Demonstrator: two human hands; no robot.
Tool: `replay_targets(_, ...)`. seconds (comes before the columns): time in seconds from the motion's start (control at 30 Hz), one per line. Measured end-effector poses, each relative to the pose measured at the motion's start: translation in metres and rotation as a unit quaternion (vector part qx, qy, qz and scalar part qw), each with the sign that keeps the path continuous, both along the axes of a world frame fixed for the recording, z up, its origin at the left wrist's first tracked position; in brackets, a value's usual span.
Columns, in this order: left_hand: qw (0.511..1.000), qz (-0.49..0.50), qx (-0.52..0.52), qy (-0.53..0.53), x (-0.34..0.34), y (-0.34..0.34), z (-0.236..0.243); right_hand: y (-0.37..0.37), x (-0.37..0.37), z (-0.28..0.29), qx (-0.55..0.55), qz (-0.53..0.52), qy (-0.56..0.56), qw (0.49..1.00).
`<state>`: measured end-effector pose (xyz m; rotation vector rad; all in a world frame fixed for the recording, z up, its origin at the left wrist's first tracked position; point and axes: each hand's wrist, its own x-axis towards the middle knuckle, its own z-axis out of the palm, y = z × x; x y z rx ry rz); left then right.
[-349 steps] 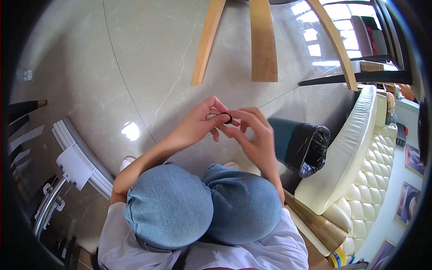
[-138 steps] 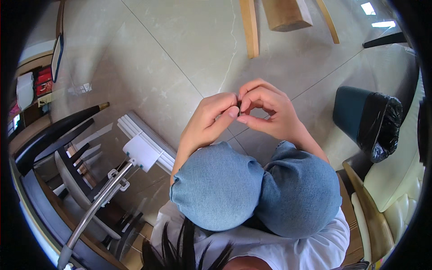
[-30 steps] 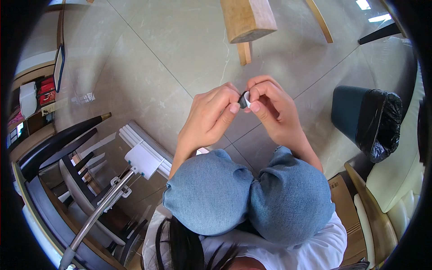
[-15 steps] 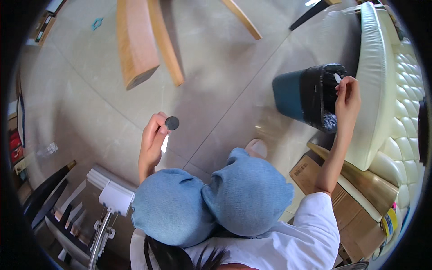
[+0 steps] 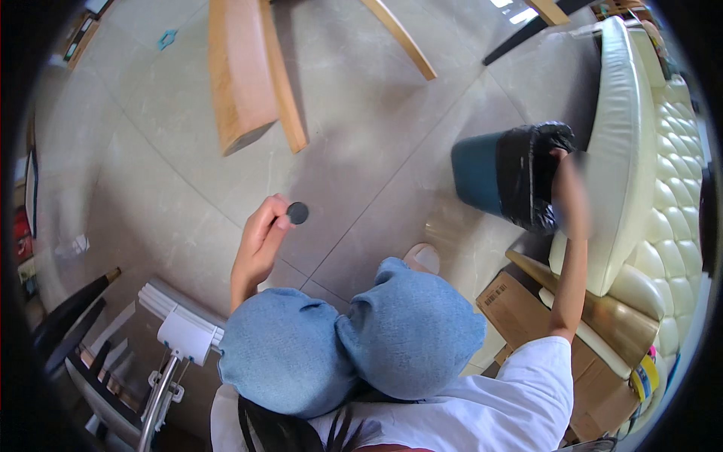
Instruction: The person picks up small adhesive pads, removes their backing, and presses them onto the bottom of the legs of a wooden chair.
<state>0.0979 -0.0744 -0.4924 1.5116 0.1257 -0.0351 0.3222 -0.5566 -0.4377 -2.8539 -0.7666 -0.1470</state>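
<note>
Between the fingertips and thumb of my left hand (image 5: 260,237) is a small flat black disc (image 5: 298,213), held above the floor in front of my left knee. My right arm reaches out to the right, and my right hand (image 5: 571,197) is at the mouth of a blue-green trash bin (image 5: 476,173). A black plastic bag (image 5: 514,177) lines the bin and folds over its rim. Motion blurs the right hand, and its fingers are partly hidden at the bag's opening, so whether anything is in them cannot be made out.
A cream tufted sofa (image 5: 674,196) runs along the right, with a flattened cardboard box (image 5: 516,309) by its gold leg (image 5: 617,320). Wooden chair legs (image 5: 245,83) stand ahead. At the lower left is a white mop head (image 5: 184,331) on a metal pole. A small blue object (image 5: 167,39) lies far left.
My right hand has moved down at the bin's mouth, and the small white piece it held no longer shows. My left hand keeps the black disc. The whole view has shifted slightly.
</note>
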Motion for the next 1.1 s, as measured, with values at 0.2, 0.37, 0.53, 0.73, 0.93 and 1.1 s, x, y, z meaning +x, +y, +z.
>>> replay_targets(0.2, 0.996, -0.038, 0.054, -0.051, 0.01, -0.001, 0.018, 0.137, -0.051, 0.036, 0.372, -0.05, 0.041, 0.926)
replay_targets(0.37, 0.911, -0.059, 0.317, -0.259, 0.023, 0.001, 0.042, 0.237, -0.091, 0.03, 0.406, 0.093, 0.608, 0.676)
replay_targets(0.53, 0.803, -0.144, 0.465, -0.344, 0.022, 0.01, 0.071, 0.287, -0.096, 0.026, 0.379, 0.128, 0.762, 0.509)
replay_targets(0.73, 0.679, -0.19, 0.61, -0.361, 0.022, 0.017, 0.077, 0.3, -0.099, 0.022, 0.336, 0.187, 0.722, 0.576)
replay_targets(0.93, 0.662, -0.208, 0.616, -0.373, 0.024, 0.014, 0.078, 0.308, -0.094, 0.026, 0.263, 0.219, 0.7, 0.627)
replay_targets(1.1, 0.704, -0.157, 0.598, -0.349, 0.02, 0.024, 0.085, 0.314, -0.104, 0.029, 0.314, 0.247, 0.621, 0.675)
